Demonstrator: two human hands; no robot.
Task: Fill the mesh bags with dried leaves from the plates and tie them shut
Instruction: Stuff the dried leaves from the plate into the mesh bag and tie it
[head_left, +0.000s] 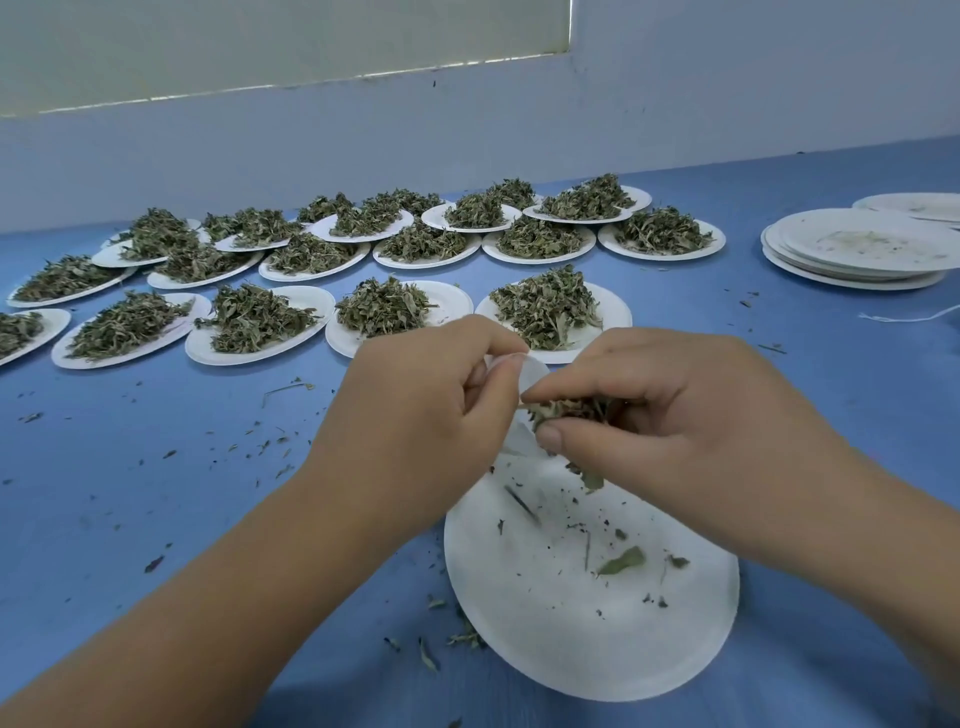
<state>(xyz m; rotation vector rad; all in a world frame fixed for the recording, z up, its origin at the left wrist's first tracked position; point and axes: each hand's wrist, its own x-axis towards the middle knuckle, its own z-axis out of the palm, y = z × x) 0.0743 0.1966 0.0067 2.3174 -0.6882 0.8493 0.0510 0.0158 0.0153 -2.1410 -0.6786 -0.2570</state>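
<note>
The tabletop (156, 467) is flat mid-blue, flecked with dark green crumbs. At six o'clock, the near paper plate (571, 649) is plain white, speckled with dark bits and one olive-green leaf (621, 561). The mesh bag (535, 376) at centre is sheer white. From nine to one o'clock, dried leaves (545, 306) are dull grey-green on white plates (618, 317). The stacked plates (852, 260) at two o'clock are white, dusted faint green. The wall (727, 104) at twelve is pale blue-grey.

Blue table (130, 519) against pale wall (727, 88), frosted window (260, 41) above

no readable text, labels, numbers anywhere
</note>
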